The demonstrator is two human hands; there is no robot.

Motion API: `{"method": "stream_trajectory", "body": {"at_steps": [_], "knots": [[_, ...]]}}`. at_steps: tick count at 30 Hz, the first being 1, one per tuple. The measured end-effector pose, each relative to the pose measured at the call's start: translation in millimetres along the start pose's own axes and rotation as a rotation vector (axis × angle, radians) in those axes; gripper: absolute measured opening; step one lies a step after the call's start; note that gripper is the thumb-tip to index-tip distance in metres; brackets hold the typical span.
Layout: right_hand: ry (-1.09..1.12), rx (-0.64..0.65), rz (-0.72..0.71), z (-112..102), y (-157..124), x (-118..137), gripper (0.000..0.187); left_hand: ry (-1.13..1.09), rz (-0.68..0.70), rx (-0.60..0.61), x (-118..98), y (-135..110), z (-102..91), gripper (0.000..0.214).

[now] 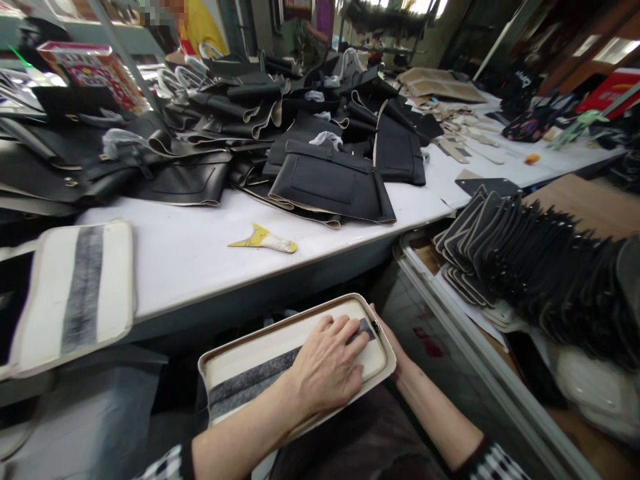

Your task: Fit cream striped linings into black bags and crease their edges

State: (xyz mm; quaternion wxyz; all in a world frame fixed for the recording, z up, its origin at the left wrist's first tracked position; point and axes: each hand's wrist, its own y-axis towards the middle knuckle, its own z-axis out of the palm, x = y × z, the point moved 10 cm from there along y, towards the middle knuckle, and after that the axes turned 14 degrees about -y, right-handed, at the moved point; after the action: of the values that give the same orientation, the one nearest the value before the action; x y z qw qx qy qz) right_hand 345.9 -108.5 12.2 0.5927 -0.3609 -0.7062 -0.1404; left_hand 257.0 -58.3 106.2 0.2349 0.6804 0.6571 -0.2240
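An unfinished bag piece (245,357), cream inside with a raised brown-edged rim and a dark grey lengthwise strip, is tilted above my lap near the table's front edge. My left hand (330,360) lies on its inner face toward the right end, fingers spread and slightly bent, touching the strip. Around the right end of the rim, my right hand (387,337) holds the piece from outside; most of its fingers are hidden behind it. Another cream bag piece with a grey strip (83,293) rests at the table's left front corner.
Black bag parts (320,177) are heaped across the white table (200,267). A yellow-and-white pointed tool (263,240) lies near its front edge. On my right, a metal-edged bin (470,333) holds stacked black panels (540,273). A person in yellow (203,27) is at the far left.
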Motion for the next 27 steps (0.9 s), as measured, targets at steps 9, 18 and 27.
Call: {"method": "stream_trajectory", "body": {"at_steps": [9, 18, 27], "knots": [[-0.049, -0.146, 0.111, -30.0, -33.4, -9.7, 0.047, -0.052, 0.034, -0.012, 3.9, -6.0, 6.8, 0.049], [-0.356, -0.248, 0.043, -36.6, -27.7, 5.4, 0.041, -0.017, 0.054, 0.009, 3.0, -4.5, 5.5, 0.048], [-0.544, -0.398, -0.061, -41.7, -42.1, 32.2, 0.029, -0.036, 0.046, 0.023, 4.2, -1.5, 3.8, 0.047]]}}
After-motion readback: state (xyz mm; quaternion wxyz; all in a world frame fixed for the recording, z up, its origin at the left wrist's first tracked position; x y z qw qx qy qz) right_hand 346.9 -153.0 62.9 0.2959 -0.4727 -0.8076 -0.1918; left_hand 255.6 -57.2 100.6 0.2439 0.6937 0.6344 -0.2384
